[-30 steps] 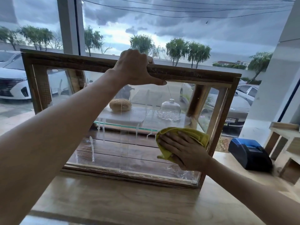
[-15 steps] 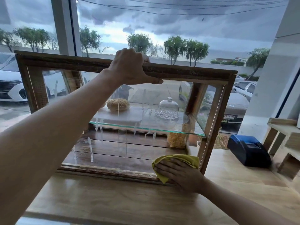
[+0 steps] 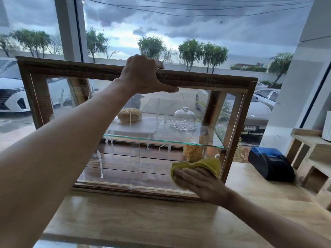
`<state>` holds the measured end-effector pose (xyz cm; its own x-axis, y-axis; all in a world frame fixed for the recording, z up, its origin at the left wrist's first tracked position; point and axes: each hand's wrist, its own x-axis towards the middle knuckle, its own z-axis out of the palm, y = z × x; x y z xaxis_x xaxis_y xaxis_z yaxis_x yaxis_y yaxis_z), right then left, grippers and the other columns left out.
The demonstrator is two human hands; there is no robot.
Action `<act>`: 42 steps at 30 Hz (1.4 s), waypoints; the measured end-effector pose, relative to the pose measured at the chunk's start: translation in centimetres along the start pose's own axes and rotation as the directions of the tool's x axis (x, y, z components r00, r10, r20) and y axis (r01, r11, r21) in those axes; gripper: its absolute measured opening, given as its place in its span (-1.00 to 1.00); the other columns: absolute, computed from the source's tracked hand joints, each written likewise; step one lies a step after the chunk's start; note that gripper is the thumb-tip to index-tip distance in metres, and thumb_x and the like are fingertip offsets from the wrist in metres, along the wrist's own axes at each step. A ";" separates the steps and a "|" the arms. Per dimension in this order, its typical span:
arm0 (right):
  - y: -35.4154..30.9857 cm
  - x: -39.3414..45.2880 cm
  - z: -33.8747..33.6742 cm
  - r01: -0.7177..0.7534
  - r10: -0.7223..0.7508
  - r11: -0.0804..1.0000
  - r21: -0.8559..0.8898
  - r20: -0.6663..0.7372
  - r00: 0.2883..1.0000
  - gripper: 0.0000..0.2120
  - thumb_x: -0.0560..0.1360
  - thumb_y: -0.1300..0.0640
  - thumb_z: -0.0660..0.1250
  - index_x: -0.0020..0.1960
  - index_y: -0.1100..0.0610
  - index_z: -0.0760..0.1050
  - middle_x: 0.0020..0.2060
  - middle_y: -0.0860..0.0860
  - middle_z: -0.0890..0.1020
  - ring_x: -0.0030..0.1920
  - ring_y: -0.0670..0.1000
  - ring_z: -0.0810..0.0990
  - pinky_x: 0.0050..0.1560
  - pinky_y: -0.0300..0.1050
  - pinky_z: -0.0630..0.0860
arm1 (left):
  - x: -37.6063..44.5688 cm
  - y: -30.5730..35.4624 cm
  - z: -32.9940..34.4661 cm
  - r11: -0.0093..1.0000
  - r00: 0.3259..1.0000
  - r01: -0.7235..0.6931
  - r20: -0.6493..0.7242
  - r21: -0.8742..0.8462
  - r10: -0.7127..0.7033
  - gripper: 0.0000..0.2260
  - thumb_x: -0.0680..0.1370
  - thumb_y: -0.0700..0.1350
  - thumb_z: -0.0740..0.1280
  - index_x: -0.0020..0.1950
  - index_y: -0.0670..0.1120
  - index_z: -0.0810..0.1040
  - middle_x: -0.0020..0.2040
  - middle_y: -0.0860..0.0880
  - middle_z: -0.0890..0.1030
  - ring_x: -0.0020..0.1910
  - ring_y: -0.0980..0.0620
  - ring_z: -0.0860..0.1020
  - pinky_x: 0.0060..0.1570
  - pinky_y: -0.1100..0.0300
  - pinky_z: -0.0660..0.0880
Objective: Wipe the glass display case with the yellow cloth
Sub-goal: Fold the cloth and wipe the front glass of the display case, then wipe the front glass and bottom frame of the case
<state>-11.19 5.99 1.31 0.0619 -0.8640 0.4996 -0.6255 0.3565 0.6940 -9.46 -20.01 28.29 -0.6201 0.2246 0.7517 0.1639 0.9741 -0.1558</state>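
A wood-framed glass display case (image 3: pixel 211 81) stands on a pale wooden counter (image 3: pixel 143 217). My left hand (image 3: pixel 143 76) grips the top rail of its frame near the middle. Against the lower right corner of the front pane, my right hand (image 3: pixel 198 183) presses a crumpled yellow cloth (image 3: pixel 206 165). White streaks of cleaning liquid run down the glass (image 3: pixel 114 161) at left and centre. Inside, a seeded bun (image 3: pixel 129 114) and a glass dome (image 3: pixel 184 119) sit on a glass shelf, with a jar of yellow pieces (image 3: pixel 194 151) below.
A blue and black device (image 3: pixel 270 165) sits on the counter to the right of the case. Pale wooden shelving (image 3: pixel 313 158) stands at the far right. Behind the case is a large window with parked cars and trees outside.
My right hand with the cloth went down the right side of the pane from mid-height to the bottom rail, then rose slightly. My left hand has kept its grip on the top rail.
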 end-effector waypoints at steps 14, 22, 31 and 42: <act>11.1 8.0 -4.4 -0.345 0.328 0.926 -0.151 -0.127 0.936 -0.55 0.63 0.09 -0.02 0.49 0.13 0.23 0.49 0.08 0.22 0.51 0.06 0.16 0.47 0.04 0.07 | 0.3 -0.3 0.2 1.000 1.000 -0.012 0.018 -0.015 0.013 -0.12 0.14 0.60 0.10 0.07 -0.04 0.62 -0.26 -0.03 0.67 -0.33 0.01 0.49 -0.12 0.18 0.45; 10.2 7.9 -3.5 -0.280 0.282 0.946 -0.164 -0.013 0.959 -0.51 0.62 0.02 -0.06 0.52 0.12 0.14 0.52 0.07 0.15 0.53 0.07 0.06 0.52 0.08 -0.08 | 0.4 -0.4 0.4 1.000 1.000 -0.017 0.014 -0.008 0.017 -0.14 0.14 0.60 0.12 0.09 -0.03 0.62 -0.30 -0.05 0.65 -0.33 0.02 0.46 -0.14 0.20 0.39; 4.9 3.8 0.1 -0.104 0.121 0.985 -0.137 0.125 0.985 -0.45 0.56 0.06 0.11 0.53 0.12 0.13 0.55 0.05 0.08 0.54 0.07 0.05 0.51 0.07 -0.15 | 0.3 -0.4 0.3 1.000 1.000 0.005 0.026 -0.011 -0.004 -0.13 0.12 0.60 0.09 0.08 -0.01 0.63 -0.30 -0.04 0.65 -0.32 0.01 0.48 -0.10 0.18 0.47; -1.4 -2.3 4.0 0.132 -0.086 0.986 -0.103 0.368 0.926 -0.35 0.46 0.28 0.09 0.55 0.10 0.10 0.54 0.01 0.12 0.52 -0.01 0.12 0.51 -0.02 -0.06 | 0.4 -0.3 0.3 0.999 0.999 -0.028 0.018 -0.029 0.028 -0.09 0.11 0.60 0.05 0.07 -0.05 0.63 -0.27 -0.04 0.67 -0.33 0.01 0.50 -0.10 0.19 0.47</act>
<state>-13.57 6.02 -2.93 -0.1750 -0.9614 0.2125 -0.5284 0.2738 0.8036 -9.95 -20.19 28.46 -0.6291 0.2525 0.7352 0.2032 0.9663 -0.1579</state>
